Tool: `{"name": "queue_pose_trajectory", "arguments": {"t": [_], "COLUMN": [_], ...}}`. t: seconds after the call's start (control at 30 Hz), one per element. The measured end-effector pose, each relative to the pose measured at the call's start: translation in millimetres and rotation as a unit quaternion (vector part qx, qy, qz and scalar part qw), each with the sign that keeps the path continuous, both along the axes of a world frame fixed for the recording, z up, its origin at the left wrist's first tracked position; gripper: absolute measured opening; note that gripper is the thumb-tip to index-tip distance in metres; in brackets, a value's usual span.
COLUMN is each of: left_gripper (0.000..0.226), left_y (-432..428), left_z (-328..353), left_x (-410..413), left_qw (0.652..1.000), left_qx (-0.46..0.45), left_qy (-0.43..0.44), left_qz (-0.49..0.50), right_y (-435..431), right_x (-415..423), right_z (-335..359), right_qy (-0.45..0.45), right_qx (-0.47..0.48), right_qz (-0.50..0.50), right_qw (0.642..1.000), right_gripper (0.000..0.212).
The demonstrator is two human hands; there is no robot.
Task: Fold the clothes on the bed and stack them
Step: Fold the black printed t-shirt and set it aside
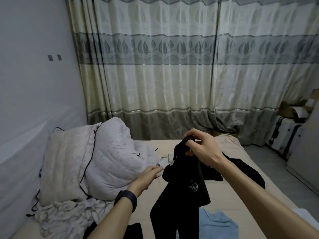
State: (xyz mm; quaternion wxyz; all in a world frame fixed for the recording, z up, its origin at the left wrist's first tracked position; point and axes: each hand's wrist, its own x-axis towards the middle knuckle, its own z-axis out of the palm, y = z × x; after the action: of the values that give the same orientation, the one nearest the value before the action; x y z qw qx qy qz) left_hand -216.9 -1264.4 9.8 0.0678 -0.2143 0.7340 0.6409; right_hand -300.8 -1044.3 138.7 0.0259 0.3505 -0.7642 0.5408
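Currently, head view: black garment [183, 187] hangs above the bed [151, 145], long axis vertical. Its top is bunched in the right hand [198, 147], fingers curled tight round the cloth. Left hand [151, 173] sits lower and to the left, its fingers [158, 169] extended toward the garment's left edge, at or just beside it; contact or pinch not resolvable. Judgement: the left hand is nearer that free edge and should take it to spread the cloth. Light blue garment [217, 225] lies on the near bed.
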Motion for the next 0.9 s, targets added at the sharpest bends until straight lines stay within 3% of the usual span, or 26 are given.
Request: {"name": "queue_pose_trajectory", "arguments": {"t": [0.1,0.2,0.23,0.33,0.4,0.57,0.67,0.77,0.83,0.9], "left_gripper": [0.047,0.006,0.011,0.019,0.018,0.023,0.027,0.04,0.055,0.06], "left_y": [24,34,33,11,-15,-44,-48,-61,-72,-83], "left_z": [13,3,-4,-11,2,68,88,93,94,94], "left_x": [-11,-16,-17,-18,-15,-17,-10,7,18,31], "left_qw": [0.998,0.99,0.989,0.973,0.96,0.933,0.905,0.864,0.872,0.901], "left_qx": [0.012,-0.032,-0.074,-0.228,-0.273,-0.324,-0.393,-0.488,-0.477,-0.413], "left_qy": [-0.007,-0.021,-0.015,0.017,0.052,0.126,0.152,0.114,0.068,0.044], "left_qz": [-0.055,-0.135,-0.131,-0.035,0.035,0.089,0.06,-0.035,-0.086,-0.125], "right_y": [9,18,23,50,76,90,80,68,60,54], "right_x": [2,2,0,-19,-34,-46,-49,-48,-46,-42], "right_z": [-5,-12,-14,-20,-29,-57,-58,-55,-55,-55], "right_qy": [0.005,0.001,0.004,0.1,0.137,0.093,0.101,0.14,0.129,0.104], "right_qx": [-0.016,-0.027,-0.026,0.03,0.1,0.277,0.32,0.301,0.283,0.268], "right_qz": [-0.004,-0.028,-0.046,-0.158,-0.195,-0.104,-0.135,-0.155,-0.151,-0.151], "right_qw": [1.0,0.999,0.999,0.982,0.966,0.951,0.932,0.931,0.938,0.946], "right_gripper": [0.023,0.023,0.019,0.005,0.007,0.009,0.016,0.027,0.035,0.041]}}
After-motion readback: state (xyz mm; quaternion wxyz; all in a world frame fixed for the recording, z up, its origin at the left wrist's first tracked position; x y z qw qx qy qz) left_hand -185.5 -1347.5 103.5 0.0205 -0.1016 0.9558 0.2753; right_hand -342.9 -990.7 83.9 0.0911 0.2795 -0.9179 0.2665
